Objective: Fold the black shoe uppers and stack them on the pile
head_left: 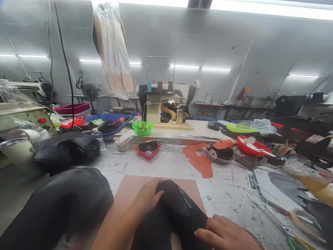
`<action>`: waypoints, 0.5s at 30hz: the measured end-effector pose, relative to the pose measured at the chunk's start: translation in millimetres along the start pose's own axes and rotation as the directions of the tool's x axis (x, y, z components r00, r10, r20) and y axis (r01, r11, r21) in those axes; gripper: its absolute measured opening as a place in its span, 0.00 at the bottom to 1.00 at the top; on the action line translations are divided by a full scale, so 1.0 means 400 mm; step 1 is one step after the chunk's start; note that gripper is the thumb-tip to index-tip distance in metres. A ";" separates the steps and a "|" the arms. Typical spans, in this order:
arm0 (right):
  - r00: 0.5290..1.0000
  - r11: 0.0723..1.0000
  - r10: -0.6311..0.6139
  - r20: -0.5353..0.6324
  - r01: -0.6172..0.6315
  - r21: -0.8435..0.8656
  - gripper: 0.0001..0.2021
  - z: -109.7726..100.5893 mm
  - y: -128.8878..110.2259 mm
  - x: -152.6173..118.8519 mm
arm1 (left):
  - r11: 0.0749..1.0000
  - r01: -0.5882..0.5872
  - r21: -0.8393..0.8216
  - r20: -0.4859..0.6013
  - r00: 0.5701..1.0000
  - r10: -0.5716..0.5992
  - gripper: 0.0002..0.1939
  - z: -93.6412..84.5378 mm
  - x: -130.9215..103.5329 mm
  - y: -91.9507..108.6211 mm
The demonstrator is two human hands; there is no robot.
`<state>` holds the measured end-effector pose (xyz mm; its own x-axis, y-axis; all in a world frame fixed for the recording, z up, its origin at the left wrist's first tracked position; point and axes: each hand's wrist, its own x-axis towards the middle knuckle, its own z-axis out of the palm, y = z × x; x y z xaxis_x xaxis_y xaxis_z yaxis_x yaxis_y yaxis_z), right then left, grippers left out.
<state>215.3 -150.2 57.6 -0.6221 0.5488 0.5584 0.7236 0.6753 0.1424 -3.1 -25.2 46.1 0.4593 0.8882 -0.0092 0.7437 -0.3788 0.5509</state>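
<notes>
You are resting your left hand (147, 198) on the upper left edge of the black leather piece (174, 205), which is lying over the pinkish board (127, 189) on the white table (169, 166) directly before you. Its thumb and fingers are meeting the edge, but whether they are clamping it, I cannot tell. You are holding your right hand (226, 232) well apart from the left, fingers curling at the piece's right side; whether they are gripping anything, I cannot tell.

Beyond your hands, the red tray (147, 155) is holding a dark flat phone (148, 146) and a small pale item beside it. The green bowl (143, 131) behind it is containing a heap of small dark bits. To your right, the clear bowl (224, 160) is carrying dark material and a white roll (213, 154), while the red bowl (241, 143) is holding a white spoon (260, 149) whose handle is reaching past the rim. Farther left, the blue tray (127, 121) is containing dark pieces and a bright green item (98, 122).
</notes>
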 end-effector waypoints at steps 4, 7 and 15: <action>0.982 0.988 0.099 -0.161 -0.079 0.129 0.09 -0.014 0.002 0.112 | 0.919 -0.291 -0.265 0.087 0.942 0.323 0.11 -0.020 -0.077 0.107; 0.969 0.977 0.162 -0.188 -0.131 0.166 0.08 -0.003 0.003 0.141 | 0.873 -0.443 -0.206 0.118 0.874 0.471 0.13 -0.028 -0.118 0.151; 0.935 0.992 0.126 -0.331 -0.109 0.070 0.13 0.021 -0.032 0.130 | 0.863 -0.225 -0.452 0.078 0.954 0.290 0.16 -0.001 -0.122 0.126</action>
<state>171.0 -126.2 78.0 -0.3919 0.4352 0.8105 0.7644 0.6443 0.0236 11.6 -87.3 74.7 0.6913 0.7174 0.0856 0.3190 -0.4094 0.8547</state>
